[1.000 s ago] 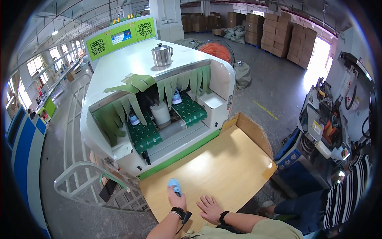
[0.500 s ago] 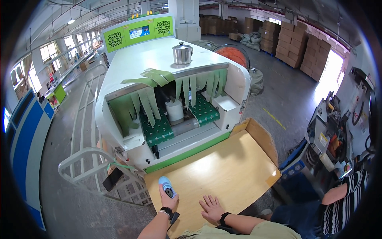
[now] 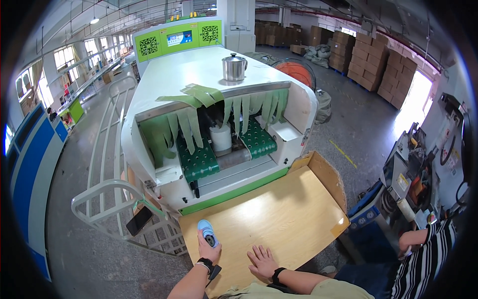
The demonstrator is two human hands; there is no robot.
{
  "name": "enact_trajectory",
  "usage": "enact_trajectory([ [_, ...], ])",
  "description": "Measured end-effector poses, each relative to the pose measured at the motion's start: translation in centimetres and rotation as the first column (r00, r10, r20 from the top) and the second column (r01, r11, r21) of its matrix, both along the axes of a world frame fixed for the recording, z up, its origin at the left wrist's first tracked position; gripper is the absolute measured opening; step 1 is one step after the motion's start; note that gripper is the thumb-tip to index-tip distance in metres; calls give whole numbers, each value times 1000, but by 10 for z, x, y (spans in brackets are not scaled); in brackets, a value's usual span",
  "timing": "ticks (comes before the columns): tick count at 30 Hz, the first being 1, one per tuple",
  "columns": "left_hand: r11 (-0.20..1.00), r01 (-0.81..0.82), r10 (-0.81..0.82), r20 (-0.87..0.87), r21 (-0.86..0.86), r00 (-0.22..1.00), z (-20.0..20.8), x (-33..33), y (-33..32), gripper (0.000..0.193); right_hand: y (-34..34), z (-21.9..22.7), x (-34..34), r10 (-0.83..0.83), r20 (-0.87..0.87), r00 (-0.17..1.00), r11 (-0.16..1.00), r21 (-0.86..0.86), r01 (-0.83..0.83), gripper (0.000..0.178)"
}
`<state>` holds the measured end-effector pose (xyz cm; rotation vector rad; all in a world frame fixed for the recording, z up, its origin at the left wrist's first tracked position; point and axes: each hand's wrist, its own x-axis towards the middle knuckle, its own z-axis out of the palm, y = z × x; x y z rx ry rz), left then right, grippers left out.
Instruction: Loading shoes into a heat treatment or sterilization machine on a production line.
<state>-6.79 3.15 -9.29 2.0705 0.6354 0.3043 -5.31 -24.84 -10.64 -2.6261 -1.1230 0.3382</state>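
Note:
My left hand [image 3: 207,251] is wrapped round a small light blue shoe [image 3: 204,226] at the left side of a wood-grain tabletop [image 3: 286,204]. The shoe's toe points away from me, and its dark opening shows beside my fingers. To the right, my right hand [image 3: 263,261] lies on the board, palm down with fingers spread, holding nothing. Beyond the board stands a white and green machine [image 3: 179,74]. Its mouth has perforated green belts [image 3: 199,162] on either side of a white cylinder [image 3: 220,137], partly covered by hanging pale green strips [image 3: 185,130].
A lidded steel pot [image 3: 234,69] stands on the machine. A cardboard guard [image 3: 328,182] edges the board's right side. At left is a white tube rack [image 3: 107,192] with a phone [image 3: 139,221] on it. A person in a striped top [image 3: 423,266] sits at right.
The whole view has shifted slightly. The person at right has moved an arm, and a hand now shows there. My hands and the shoe keep nearly the same places.

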Motion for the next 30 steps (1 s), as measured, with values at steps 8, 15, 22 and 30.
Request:
enact_trajectory([
  [8, 1000, -3, 2, -24, -26, 1000, 15, 5, -5, 106, 0, 4, 5, -9, -7, 1000, 999, -39, 9, 69],
  [15, 1000, -5, 4, -24, -26, 1000, 15, 3, -6, 105, -1, 5, 4, -7, -27, 1000, 999, -49, 5, 69],
  [22, 1000, -4, 3, -34, -20, 999, 16, -8, -3, 104, 1, 6, -9, -12, -33, 999, 1000, -3, 12, 68],
  [30, 982, 178, -177, 14, -59, 984, -2, 1, 24, 126, 13, 47, 56, -152, -306, 940, 988, -25, 152, 56],
])
